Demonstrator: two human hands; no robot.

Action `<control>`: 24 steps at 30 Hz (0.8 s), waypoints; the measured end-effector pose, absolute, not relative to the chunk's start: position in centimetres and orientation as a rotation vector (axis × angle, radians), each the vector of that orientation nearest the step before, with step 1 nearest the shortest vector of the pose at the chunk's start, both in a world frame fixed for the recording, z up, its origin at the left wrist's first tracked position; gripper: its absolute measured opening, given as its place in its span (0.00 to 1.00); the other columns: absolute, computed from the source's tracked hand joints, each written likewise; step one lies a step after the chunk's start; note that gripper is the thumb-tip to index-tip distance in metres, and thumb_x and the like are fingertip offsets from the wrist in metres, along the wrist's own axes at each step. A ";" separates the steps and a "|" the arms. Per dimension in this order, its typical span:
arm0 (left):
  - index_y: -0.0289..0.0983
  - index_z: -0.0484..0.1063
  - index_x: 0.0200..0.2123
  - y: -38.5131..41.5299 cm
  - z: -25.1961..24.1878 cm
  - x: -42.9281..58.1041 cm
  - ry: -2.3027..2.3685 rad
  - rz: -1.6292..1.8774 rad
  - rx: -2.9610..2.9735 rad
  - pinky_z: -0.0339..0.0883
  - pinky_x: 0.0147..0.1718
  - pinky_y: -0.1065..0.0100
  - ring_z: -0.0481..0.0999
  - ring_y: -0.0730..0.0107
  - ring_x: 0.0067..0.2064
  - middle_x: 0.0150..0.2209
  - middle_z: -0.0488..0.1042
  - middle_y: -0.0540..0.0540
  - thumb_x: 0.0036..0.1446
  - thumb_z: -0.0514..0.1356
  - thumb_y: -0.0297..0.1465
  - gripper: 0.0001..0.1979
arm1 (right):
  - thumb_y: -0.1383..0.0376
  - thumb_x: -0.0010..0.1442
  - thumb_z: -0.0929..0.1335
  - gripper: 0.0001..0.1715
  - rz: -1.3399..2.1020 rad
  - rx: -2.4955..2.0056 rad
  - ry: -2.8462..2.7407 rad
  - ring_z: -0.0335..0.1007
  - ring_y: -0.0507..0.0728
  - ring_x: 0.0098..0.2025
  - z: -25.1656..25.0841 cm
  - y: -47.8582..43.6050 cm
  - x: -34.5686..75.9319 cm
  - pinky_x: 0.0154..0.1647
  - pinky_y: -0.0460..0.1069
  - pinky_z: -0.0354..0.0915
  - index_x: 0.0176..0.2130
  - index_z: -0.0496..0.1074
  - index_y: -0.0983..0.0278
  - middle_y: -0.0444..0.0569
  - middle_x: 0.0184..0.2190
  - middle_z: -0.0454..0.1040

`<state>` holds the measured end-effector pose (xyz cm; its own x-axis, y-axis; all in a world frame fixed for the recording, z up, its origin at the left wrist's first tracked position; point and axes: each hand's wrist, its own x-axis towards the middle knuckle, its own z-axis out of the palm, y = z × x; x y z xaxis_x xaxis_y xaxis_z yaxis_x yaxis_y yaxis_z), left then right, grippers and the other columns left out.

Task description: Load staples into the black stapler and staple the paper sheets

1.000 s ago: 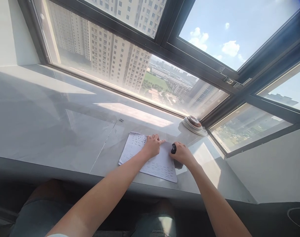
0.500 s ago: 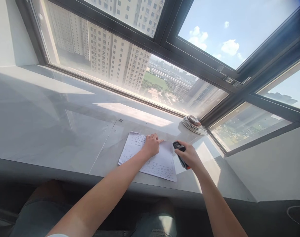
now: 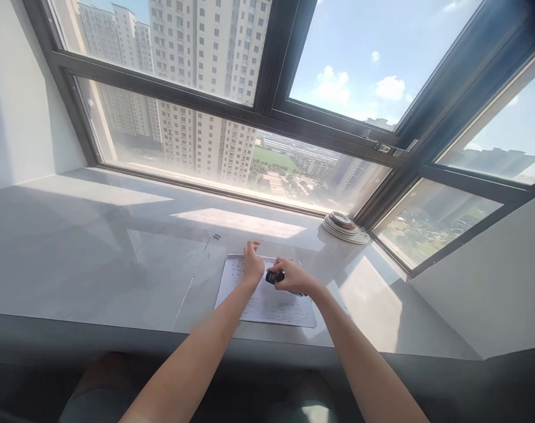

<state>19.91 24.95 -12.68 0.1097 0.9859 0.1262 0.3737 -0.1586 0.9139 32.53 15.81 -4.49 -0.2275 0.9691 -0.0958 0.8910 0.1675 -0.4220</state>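
Note:
Sheets of paper [image 3: 271,308] with rows of writing lie on the grey sill. Over their upper left part is my left hand [image 3: 252,264], its fingers raised and somewhat apart, holding nothing. My right hand [image 3: 291,276] grips a black stapler [image 3: 275,277] above the middle of the sheets, with the stapler's front end close to my left hand. Part of the stapler is hidden under my right hand.
A stack of round plates [image 3: 344,228] stands in the window corner, to the back right. Small dark staple strips [image 3: 216,237] lie behind the paper on the left. The window frame [image 3: 205,191] borders the sill [image 3: 95,270].
My right hand has brought the stapler leftward from beside the paper to over it. My left hand has shifted left and lifted its fingers from the sheet. The camera view has tilted up.

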 end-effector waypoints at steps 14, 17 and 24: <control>0.37 0.74 0.50 22.2 -15.0 12.6 1.007 0.874 2.132 0.66 0.57 0.58 0.73 0.58 0.56 0.52 0.76 0.39 0.60 0.48 0.21 0.20 | 0.64 0.51 0.76 0.16 0.558 -1.540 -2.239 0.73 0.59 0.38 -6.6 17.7 29.9 0.41 0.50 0.66 0.42 0.83 0.58 0.48 0.37 0.79; 0.37 0.72 0.53 21.7 -15.6 12.5 0.981 0.862 2.175 0.65 0.59 0.57 0.71 0.58 0.58 0.55 0.74 0.38 0.59 0.48 0.19 0.23 | 0.55 0.54 0.76 0.24 0.539 -1.428 -2.076 0.74 0.61 0.44 -6.8 16.6 31.8 0.45 0.52 0.67 0.51 0.80 0.55 0.49 0.45 0.79; 0.34 0.69 0.59 22.0 -15.5 12.3 0.983 0.803 2.258 0.63 0.62 0.55 0.69 0.58 0.62 0.58 0.72 0.36 0.61 0.46 0.19 0.26 | 0.46 0.63 0.69 0.23 0.517 -1.535 -1.612 0.68 0.56 0.36 -11.1 11.7 38.1 0.34 0.50 0.64 0.47 0.79 0.59 0.50 0.41 0.77</control>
<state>12.29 22.05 -15.53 0.5556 0.7749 0.3015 0.4505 -0.5853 0.6742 38.07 11.73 -11.13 0.0921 0.9551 0.2815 0.6136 0.1682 -0.7715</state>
